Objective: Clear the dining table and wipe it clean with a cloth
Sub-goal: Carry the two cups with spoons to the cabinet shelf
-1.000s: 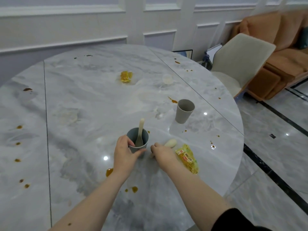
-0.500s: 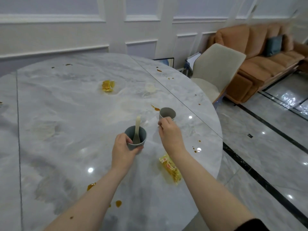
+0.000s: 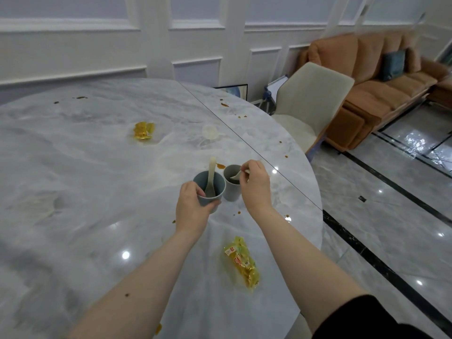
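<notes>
Gathering dishes: clearing step, wiping not begun. Left hand (image 3: 193, 211), fingers wrapped around the blue cup (image 3: 209, 189) with a spoon (image 3: 210, 177) upright inside. Grey cup (image 3: 231, 183) touches it; right hand (image 3: 254, 183) pinches a second spoon (image 3: 236, 176) over its mouth. Next: release spoon, collect wrappers from stained tabletop (image 3: 85, 167).

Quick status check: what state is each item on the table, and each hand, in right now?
Blue-grey cup: upright, a spoon standing in it.
Left hand: gripping that cup.
Grey cup: upright, beside the blue-grey cup.
Right hand: holding a second spoon, bowl end over the grey cup.
Near yellow wrapper: crumpled, lying flat.
Far yellow wrapper: crumpled.
Table: spattered with brown stains, unwiped.
</notes>
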{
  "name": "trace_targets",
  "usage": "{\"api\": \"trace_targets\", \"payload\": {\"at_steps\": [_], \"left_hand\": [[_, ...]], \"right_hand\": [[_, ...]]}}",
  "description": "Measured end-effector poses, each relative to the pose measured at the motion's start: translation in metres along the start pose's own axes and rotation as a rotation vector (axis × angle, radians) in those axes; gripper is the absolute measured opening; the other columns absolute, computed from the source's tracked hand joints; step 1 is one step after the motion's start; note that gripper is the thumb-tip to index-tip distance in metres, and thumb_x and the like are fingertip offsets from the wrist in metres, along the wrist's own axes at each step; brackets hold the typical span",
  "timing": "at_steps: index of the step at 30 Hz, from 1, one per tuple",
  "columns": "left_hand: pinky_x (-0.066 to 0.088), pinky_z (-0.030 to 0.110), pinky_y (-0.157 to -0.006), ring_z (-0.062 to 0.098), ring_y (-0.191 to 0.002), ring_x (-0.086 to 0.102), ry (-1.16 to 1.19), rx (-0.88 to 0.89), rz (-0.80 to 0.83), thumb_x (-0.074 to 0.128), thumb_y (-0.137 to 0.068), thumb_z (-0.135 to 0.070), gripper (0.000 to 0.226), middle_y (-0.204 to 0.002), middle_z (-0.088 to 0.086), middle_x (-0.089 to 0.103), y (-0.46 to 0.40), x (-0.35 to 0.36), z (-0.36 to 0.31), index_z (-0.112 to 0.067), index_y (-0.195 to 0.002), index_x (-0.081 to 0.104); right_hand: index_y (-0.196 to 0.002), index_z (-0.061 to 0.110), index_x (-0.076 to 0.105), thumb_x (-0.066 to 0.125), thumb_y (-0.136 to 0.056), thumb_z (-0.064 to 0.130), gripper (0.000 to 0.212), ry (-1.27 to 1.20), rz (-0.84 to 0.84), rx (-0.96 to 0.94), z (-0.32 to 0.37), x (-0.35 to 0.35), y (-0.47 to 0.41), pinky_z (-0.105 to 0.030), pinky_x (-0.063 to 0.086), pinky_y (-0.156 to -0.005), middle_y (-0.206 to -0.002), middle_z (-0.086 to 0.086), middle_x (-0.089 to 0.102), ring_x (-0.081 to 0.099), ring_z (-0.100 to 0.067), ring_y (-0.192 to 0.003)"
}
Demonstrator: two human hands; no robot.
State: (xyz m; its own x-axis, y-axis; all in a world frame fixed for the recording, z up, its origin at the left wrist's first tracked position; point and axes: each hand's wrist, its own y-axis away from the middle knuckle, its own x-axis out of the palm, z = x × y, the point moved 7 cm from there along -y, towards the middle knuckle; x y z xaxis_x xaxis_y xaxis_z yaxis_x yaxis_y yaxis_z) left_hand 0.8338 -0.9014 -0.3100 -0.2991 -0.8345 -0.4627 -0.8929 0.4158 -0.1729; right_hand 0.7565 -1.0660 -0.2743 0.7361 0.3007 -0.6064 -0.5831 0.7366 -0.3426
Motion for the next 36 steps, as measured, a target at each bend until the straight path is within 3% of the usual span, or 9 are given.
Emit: {"api": "trace_targets", "payload": {"at_steps": [3, 9, 12, 14, 18, 21, 29, 36], "left_hand": [[0.035, 0.006, -0.060, 0.001, -0.071, 0.044, 0.000, -0.002, -0.001, 0.082, -0.065, -0.017, 0.039, -0.085, -0.001, 0.047, -0.003, 0.004, 0.003, -0.006, -0.078, 0.047], [0.035, 0.015, -0.056, -0.001, -0.072, 0.045, -0.032, -0.017, 0.005, 0.082, -0.065, -0.021, 0.040, -0.084, 0.001, 0.050, -0.008, 0.013, 0.014, -0.006, -0.078, 0.047], [0.034, 0.015, -0.057, 0.000, -0.073, 0.045, -0.034, -0.031, -0.005, 0.082, -0.065, -0.021, 0.040, -0.085, 0.001, 0.050, -0.012, 0.016, 0.017, -0.006, -0.078, 0.048], [0.034, 0.014, -0.056, 0.000, -0.073, 0.046, -0.040, -0.035, -0.011, 0.082, -0.065, -0.021, 0.040, -0.086, -0.001, 0.049, -0.014, 0.017, 0.017, -0.007, -0.079, 0.048], [0.033, 0.012, -0.056, 0.006, -0.073, 0.045, -0.053, -0.047, -0.021, 0.083, -0.065, -0.020, 0.040, -0.087, -0.001, 0.049, -0.017, 0.017, 0.018, -0.008, -0.079, 0.047], [0.034, 0.009, -0.057, 0.009, -0.076, 0.046, -0.070, -0.050, -0.029, 0.083, -0.066, -0.021, 0.040, -0.089, -0.001, 0.050, -0.019, 0.019, 0.020, -0.010, -0.080, 0.048], [0.036, 0.008, -0.057, 0.012, -0.078, 0.045, -0.098, -0.054, -0.056, 0.084, -0.064, -0.020, 0.041, -0.088, -0.001, 0.049, -0.022, 0.013, 0.026, -0.011, -0.078, 0.046], [0.034, 0.014, -0.057, 0.015, -0.078, 0.047, -0.088, -0.070, -0.101, 0.084, -0.063, -0.020, 0.042, -0.087, 0.001, 0.050, -0.017, -0.008, 0.026, -0.009, -0.078, 0.046]], "right_hand": [[-0.090, 0.006, 0.058, 0.047, -0.087, -0.004, 0.015, -0.022, 0.061, 0.086, -0.018, 0.012, -0.004, -0.013, 0.037, -0.066, -0.093, 0.000, 0.052, 0.050, -0.013, -0.081], [-0.095, 0.007, 0.061, 0.050, -0.086, -0.004, 0.019, -0.076, 0.119, 0.194, -0.041, 0.029, -0.005, -0.020, 0.044, -0.078, -0.103, -0.006, 0.058, 0.056, -0.017, -0.094], [-0.104, 0.008, 0.059, 0.059, -0.086, 0.002, 0.019, -0.127, 0.118, 0.270, -0.051, 0.032, -0.005, -0.005, 0.043, -0.070, -0.111, -0.006, 0.054, 0.056, -0.016, -0.094], [-0.112, 0.009, 0.055, 0.069, -0.082, 0.012, 0.034, -0.144, 0.118, 0.299, -0.057, 0.035, -0.005, -0.003, 0.040, -0.070, -0.117, -0.004, 0.048, 0.051, -0.011, -0.094], [-0.130, 0.016, 0.044, 0.083, -0.065, 0.038, 0.078, -0.058, 0.133, 0.351, -0.069, 0.045, -0.009, -0.027, 0.043, -0.097, -0.131, -0.001, 0.041, 0.044, -0.017, -0.119], [-0.138, 0.020, 0.035, 0.086, -0.060, 0.040, 0.095, -0.073, 0.179, 0.362, -0.075, 0.055, -0.008, -0.038, 0.041, -0.105, -0.138, -0.001, 0.041, 0.040, -0.020, -0.126], [-0.133, 0.023, 0.040, 0.084, -0.065, 0.031, 0.081, -0.116, 0.109, 0.313, -0.066, 0.060, -0.011, -0.027, 0.045, -0.092, -0.131, 0.001, 0.050, 0.049, -0.017, -0.119], [-0.134, 0.022, 0.039, 0.084, -0.065, 0.031, 0.082, -0.191, 0.116, 0.255, -0.039, 0.059, -0.001, -0.024, 0.045, -0.093, -0.132, 0.002, 0.049, 0.049, -0.014, -0.119]]}}
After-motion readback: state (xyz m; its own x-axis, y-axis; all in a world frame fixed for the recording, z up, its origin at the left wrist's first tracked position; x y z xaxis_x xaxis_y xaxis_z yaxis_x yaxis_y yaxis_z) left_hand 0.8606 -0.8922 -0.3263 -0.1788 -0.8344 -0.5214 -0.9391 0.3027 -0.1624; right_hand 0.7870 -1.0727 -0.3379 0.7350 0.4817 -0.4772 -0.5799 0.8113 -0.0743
